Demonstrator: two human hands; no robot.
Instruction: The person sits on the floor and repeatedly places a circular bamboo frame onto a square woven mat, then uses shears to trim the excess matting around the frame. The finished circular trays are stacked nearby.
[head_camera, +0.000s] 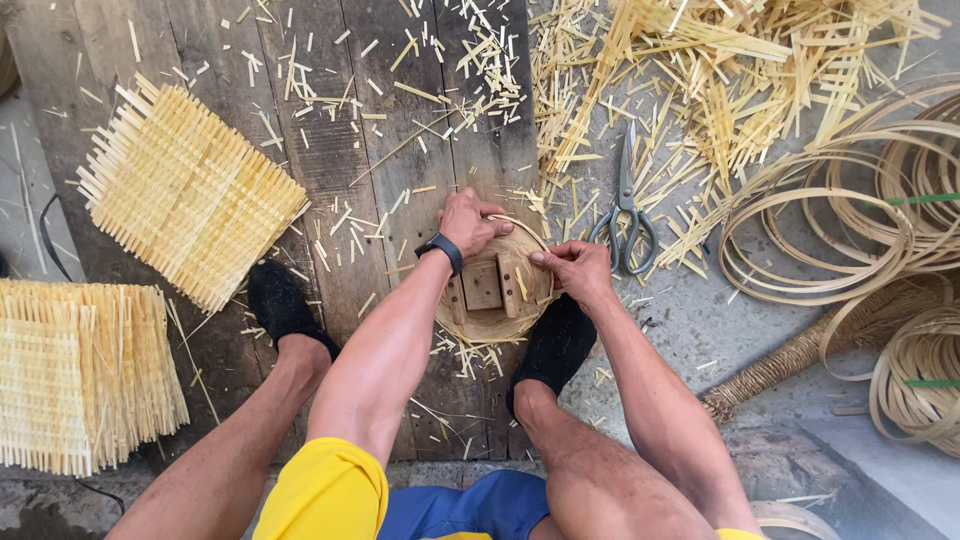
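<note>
Bamboo strip (520, 228) was bent around a round wooden form (493, 290) between the feet; left hand (468, 222) and right hand (572, 265) pinched it with closed fingers. The hoop looked half-wrapped, scissors (625, 215) lying beside.

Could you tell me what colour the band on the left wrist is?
Black; the wristband shows clearly in the head view.
</note>
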